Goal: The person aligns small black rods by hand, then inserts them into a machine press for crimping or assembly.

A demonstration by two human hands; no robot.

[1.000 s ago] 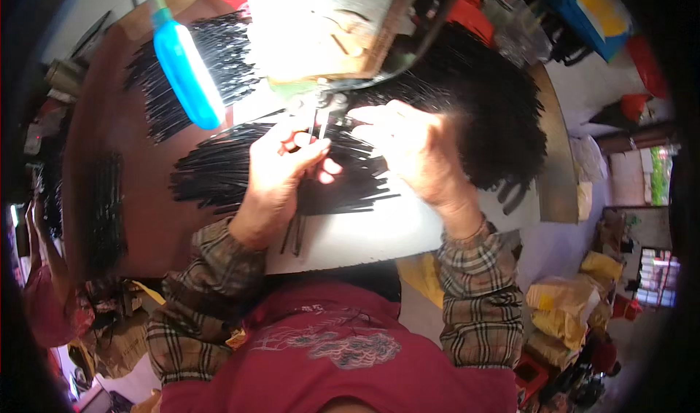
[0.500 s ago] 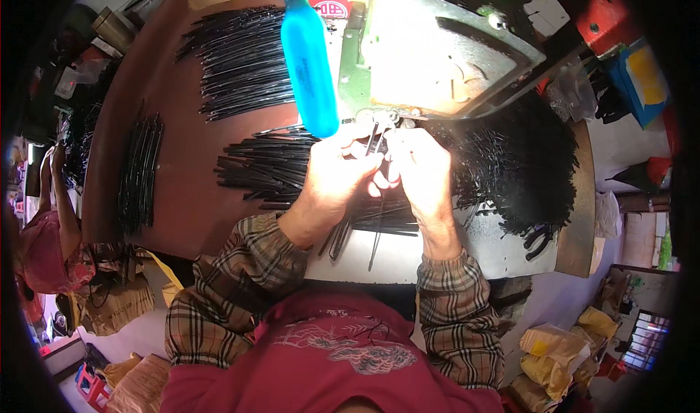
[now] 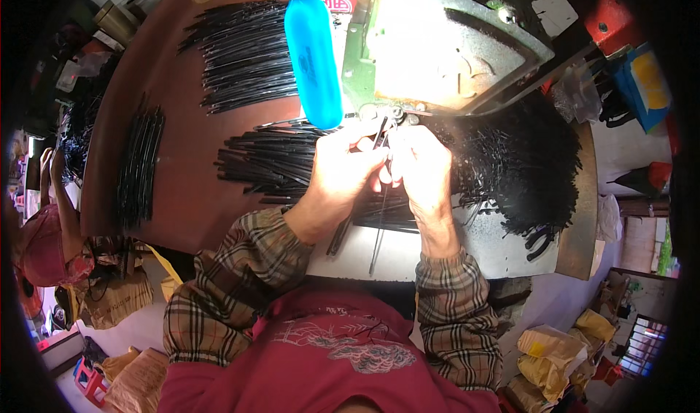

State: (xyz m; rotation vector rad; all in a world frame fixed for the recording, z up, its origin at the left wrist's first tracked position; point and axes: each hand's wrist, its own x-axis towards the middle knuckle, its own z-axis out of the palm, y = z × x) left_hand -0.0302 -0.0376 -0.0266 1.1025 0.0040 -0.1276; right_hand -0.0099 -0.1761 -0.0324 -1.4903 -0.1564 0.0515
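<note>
Head view: the left hand (image 3: 339,169) pinches a slim black strip (image 3: 381,131) between thumb and fingers; the right hand (image 3: 423,161) meets it closely, fingers curled — glare hides whether it grips too. The strip lies between both hands, nearer the left fingertips, its long axis pointing away from the person and leaning slightly right, its far end near the small round metal fittings (image 3: 397,112) on the green metal machine (image 3: 355,56). Bundles of loose black strips (image 3: 248,59) lie on the reddish-brown tabletop (image 3: 186,158); a pale smooth sheet (image 3: 405,258) shows below the hands. Leftward, past the table — a co-worker in a red top (image 3: 47,245).
</note>
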